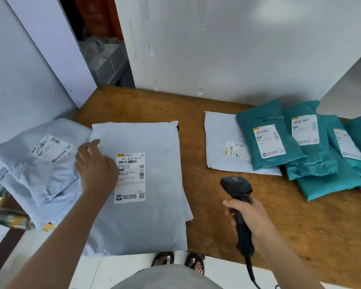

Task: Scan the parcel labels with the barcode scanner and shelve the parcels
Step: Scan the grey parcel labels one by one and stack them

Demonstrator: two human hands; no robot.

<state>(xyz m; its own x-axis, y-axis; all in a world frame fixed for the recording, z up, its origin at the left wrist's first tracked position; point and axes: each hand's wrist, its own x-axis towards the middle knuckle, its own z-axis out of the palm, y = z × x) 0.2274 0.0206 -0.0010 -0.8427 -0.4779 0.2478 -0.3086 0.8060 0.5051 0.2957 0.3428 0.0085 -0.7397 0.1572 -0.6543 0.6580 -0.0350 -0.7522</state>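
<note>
- Wooden desk point(217, 205) shoved into a white-walled corner, that's our workspace, with mailers spread all over it.
- Big grey parcel point(154, 215) lies flat front and centre, label point(131, 178) face up. Our left hand point(96, 165) rests on its left edge, fingers loose, not gripping anything.
- Right hand point(248, 215) is wrapped around the barcode scanner point(238, 197), head pointing toward the parcels.
- We reckon this bag is light, floppy and slick, so it'll sag and slide. Best pinch it along an edge, or scoop under it with a flat palm.
- Teal parcels point(300, 147) pile up at the right; more grey bags point(35, 163) sit left.
</note>
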